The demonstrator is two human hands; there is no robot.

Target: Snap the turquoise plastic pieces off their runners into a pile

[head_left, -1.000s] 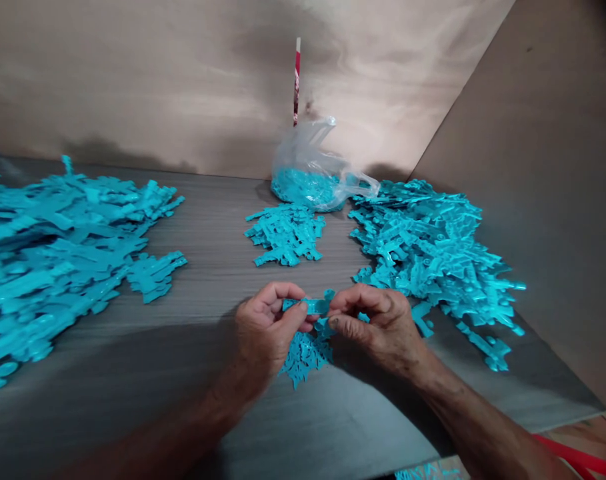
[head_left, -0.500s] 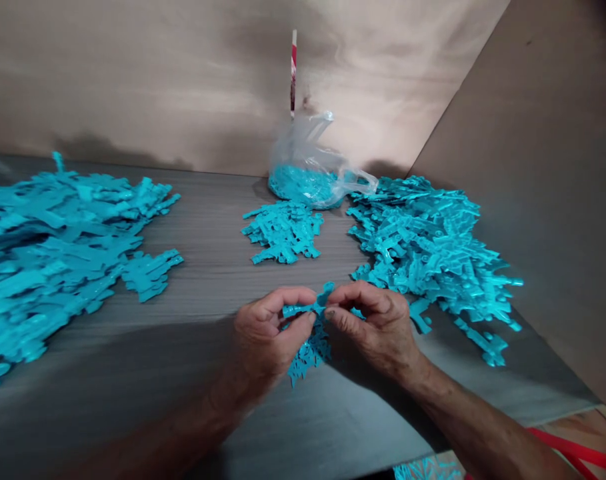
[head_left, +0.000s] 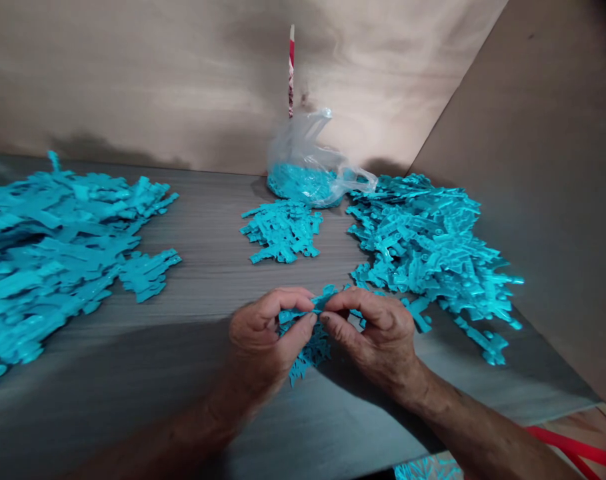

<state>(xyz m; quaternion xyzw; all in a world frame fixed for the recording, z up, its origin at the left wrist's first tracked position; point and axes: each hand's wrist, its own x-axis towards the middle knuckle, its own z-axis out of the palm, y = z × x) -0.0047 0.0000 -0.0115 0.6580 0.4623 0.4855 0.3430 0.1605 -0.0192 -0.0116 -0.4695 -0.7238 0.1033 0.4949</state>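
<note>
One turquoise plastic piece (head_left: 327,296), pinched from both sides

The left hand (head_left: 270,333) has its thumb and forefinger brought together on this piece, and its other fingers are curled behind. The right hand (head_left: 375,333) pinches the same piece just beside, also with thumb and forefinger, so the tips of both hands are very near to each other. The piece is partly hidden by the fingers, therefore its whole shape I cannot tell.

Under the hands, on the grey wood-grain tabletop (head_left: 207,260), lies a small heap of spiky turquoise pieces (head_left: 309,355). Further back is a middle pile of flat pieces (head_left: 285,230), and right behind it sits a clear plastic bag (head_left: 307,150) with more turquoise pieces inside. A big left pile (head_left: 73,233) spreads to the edge of the view; a big right pile (head_left: 427,240) rests near the side panel (head_left: 537,167), with a few loose pieces at its front.

Behind the bag, a thin red-and-white strip (head_left: 291,73) stands upright before the plywood back wall (head_left: 133,80). At the bottom right corner, a red band (head_left: 577,448) is seen beyond the right forearm
</note>
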